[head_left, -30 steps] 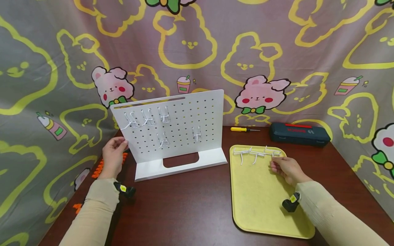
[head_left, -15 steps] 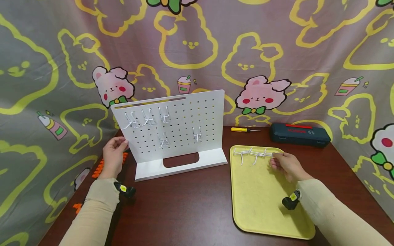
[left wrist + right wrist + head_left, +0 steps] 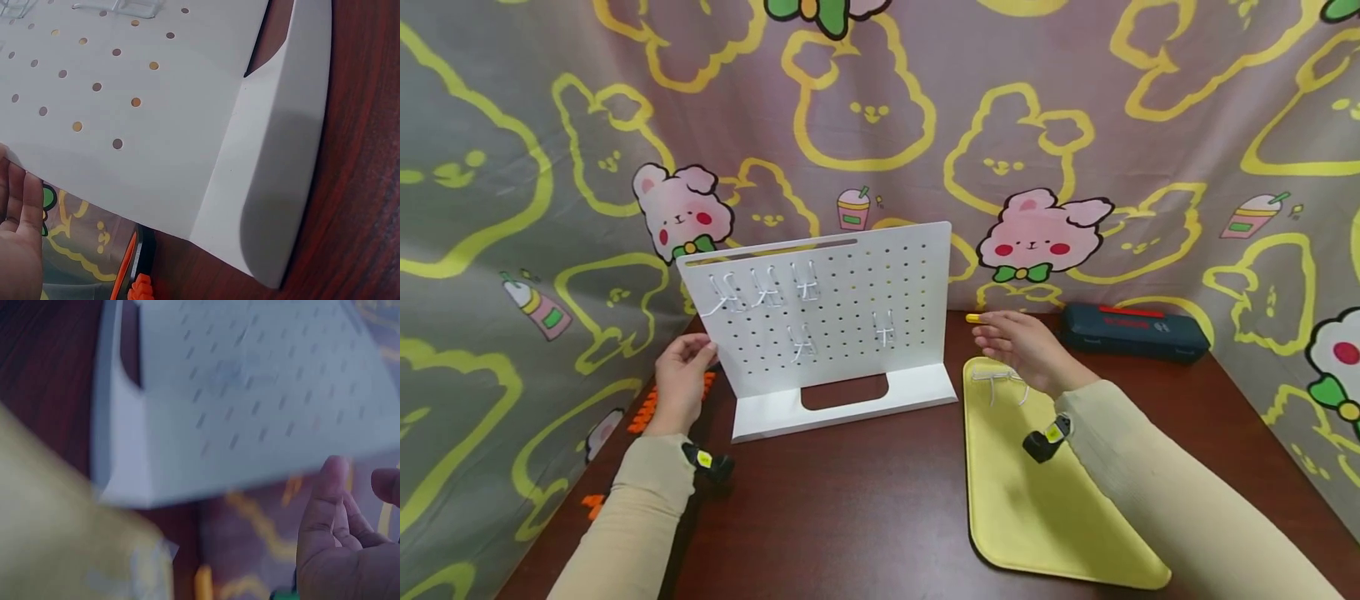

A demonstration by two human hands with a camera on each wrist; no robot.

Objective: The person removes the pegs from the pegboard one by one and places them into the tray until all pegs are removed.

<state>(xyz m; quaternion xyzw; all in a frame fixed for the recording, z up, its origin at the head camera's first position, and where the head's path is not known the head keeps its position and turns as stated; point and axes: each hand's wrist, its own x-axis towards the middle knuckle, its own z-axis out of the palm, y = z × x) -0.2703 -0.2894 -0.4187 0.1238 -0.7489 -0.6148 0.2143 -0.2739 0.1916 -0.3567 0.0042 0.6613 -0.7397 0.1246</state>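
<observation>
The person's left hand (image 3: 681, 379) pinches the left edge of the white pegboard (image 3: 842, 312) between thumb and fingers. The right hand (image 3: 1026, 346) is raised over the far end of the yellow tray (image 3: 1022, 500), fingers bent and pointing towards the board; the right wrist view shows a gap between thumb and finger, but whether they hold anything cannot be told. The pegboard stands upright on its base on the worktop (image 3: 850, 500), left of the tray. Five wire hooks (image 3: 807, 290) sit on it: three along the top left, two lower down. More white hooks (image 3: 992, 377) lie at the tray's far edge, partly hidden by the right hand. Beyond its fingertips shows a yellow handle (image 3: 973, 318); farther right lies a dark case (image 3: 1135, 333). Orange pieces (image 3: 643, 408) lie beside the left wrist, and a patterned curtain (image 3: 910, 125) hangs behind.
</observation>
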